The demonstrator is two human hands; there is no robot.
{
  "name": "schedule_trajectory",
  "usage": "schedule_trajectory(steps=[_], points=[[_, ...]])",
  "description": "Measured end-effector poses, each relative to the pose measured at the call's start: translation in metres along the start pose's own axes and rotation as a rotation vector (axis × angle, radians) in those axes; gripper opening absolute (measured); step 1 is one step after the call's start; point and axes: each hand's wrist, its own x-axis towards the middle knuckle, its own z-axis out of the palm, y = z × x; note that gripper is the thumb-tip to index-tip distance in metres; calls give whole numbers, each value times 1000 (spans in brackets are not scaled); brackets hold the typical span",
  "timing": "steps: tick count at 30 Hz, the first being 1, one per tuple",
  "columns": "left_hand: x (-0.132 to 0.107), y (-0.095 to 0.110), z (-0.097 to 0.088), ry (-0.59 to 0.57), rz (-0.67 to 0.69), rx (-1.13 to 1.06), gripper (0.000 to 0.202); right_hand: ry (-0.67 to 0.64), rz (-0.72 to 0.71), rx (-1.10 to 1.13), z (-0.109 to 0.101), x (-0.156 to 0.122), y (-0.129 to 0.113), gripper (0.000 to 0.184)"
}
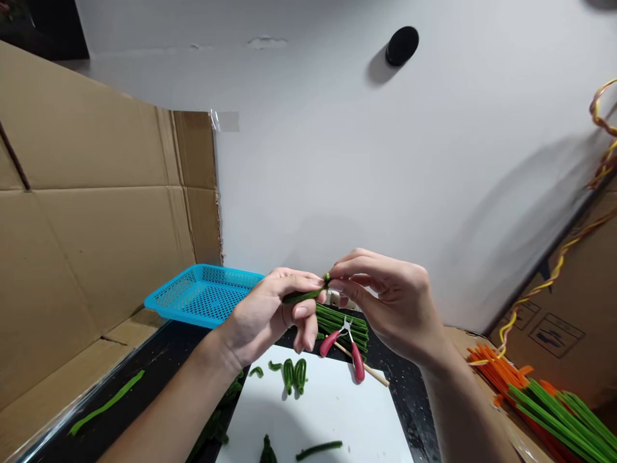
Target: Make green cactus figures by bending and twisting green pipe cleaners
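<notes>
Above the white board, my left hand (274, 315) pinches a folded dark green pipe cleaner (301, 296) between thumb and fingers. At its right end, the thumb and fingertips of my right hand (390, 299) close on the small tip. Below them on the white board (313, 415) lie two looped green pipe cleaner pieces (294, 376), a short curl (256, 372) and a straight piece (319, 449). Pliers with red handles (357, 361) rest open over a wooden stick (376, 373) and a bundle of green pipe cleaners (332, 319), partly hidden by my hands.
A blue perforated basket (202, 314) stands to the left, beside a cardboard wall (96, 257). On the dark table lies a light green strip (108, 403). Orange pipe cleaners (496, 370) and bright green pipe cleaners (559, 411) sit at right, near a twisted yellow cord (554, 273).
</notes>
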Motion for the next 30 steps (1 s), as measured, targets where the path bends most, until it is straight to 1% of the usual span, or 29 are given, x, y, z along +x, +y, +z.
schedule_trajectory(steps=[2,3,5,8,11,12,14,16,19,22,24,26,27,30], points=[[1,0,-1,-17,-37,-45,21,0,19,4,0,0,0,14],[1,0,-2,-16,-32,-23,22,3,29,1,0,0,1,13],[1,1,-1,12,39,132,24,16,48,-3,1,0,2,13],[1,-2,3,118,245,502,27,49,88,25,3,2,3,12],[1,-9,7,290,493,831,26,109,170,68,2,4,4,4],[2,-11,7,350,593,931,28,130,203,85,2,4,3,5],[2,-15,5,433,792,1114,21,157,263,131,1,5,4,13],[3,-17,1,441,926,1258,12,158,303,180,-1,6,4,18],[3,-17,-7,406,1029,1404,13,136,343,226,0,6,4,22],[4,-15,-11,377,1039,1475,17,140,358,200,3,6,3,22],[4,-14,-11,356,991,1431,18,142,352,142,6,6,2,21],[3,-11,-8,346,897,1307,17,131,334,95,7,6,1,23],[3,-10,-7,345,828,1217,17,125,323,87,7,6,1,24],[3,-6,-3,294,584,836,20,115,292,126,6,5,-2,24]])
